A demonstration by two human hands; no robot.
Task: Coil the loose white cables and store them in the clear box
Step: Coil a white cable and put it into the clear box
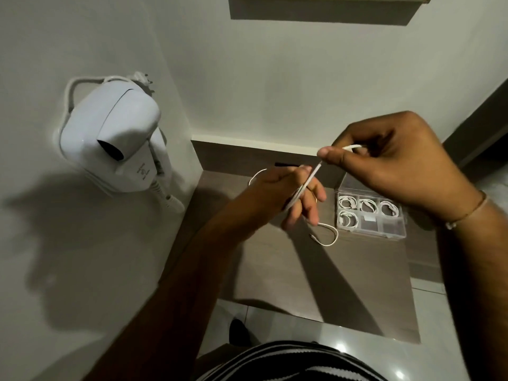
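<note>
A thin white cable [312, 177] stretches between both hands above the brown counter. My left hand [291, 196] grips several strands of it, looped over the fingers. My right hand [390, 163], higher and to the right, pinches the cable's upper end between thumb and fingers. The cable's loose tail [328, 233] curves down onto the counter, its plug lying free. The clear box [369, 215] sits open on the counter at the right, under my right hand. Several of its compartments hold coiled white cables; two front ones look empty.
A white wall-mounted hair dryer [110, 138] with its cord hangs on the left wall. The brown counter [316, 281] meets the back wall. A dark shelf [324, 9] juts out overhead. Tiled floor lies below and to the right.
</note>
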